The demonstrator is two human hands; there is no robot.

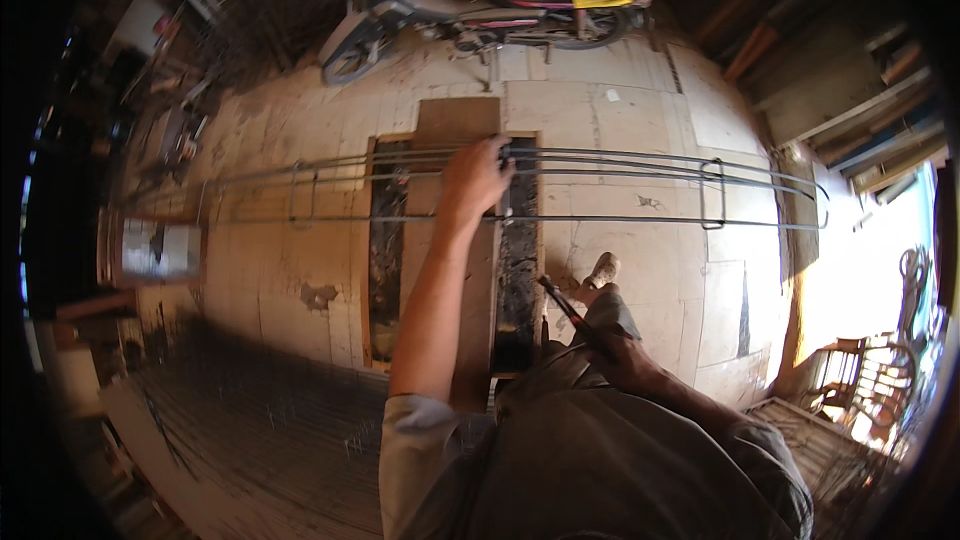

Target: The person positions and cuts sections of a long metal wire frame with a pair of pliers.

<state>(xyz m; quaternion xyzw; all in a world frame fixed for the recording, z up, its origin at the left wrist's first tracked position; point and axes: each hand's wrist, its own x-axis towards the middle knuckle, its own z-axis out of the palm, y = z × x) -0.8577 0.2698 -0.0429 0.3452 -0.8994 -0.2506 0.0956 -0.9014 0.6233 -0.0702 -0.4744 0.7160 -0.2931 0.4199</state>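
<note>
A long, narrow rebar cage (620, 172) of thin steel rods runs from left to right in front of me. Rectangular stirrups (712, 195) hold its rods apart. My left hand (478, 178) reaches over the middle of the cage, fingers curled round its upper rods by a dark stirrup; the fingertips are partly hidden. Low and close to my body, my right hand (625, 360) is closed on a slim dark hand tool with a red mark (570, 308). Its tip points up and left, apart from the cage; its exact kind is unclear.
Under the cage stands a wooden bench (450, 280) with dark panels either side of a brown plank. A parked motorbike (480, 15) stands beyond. Bundled rods (300, 430) lie at lower left, a framed pane (160, 248) at left, a wooden chair (870, 380) at right.
</note>
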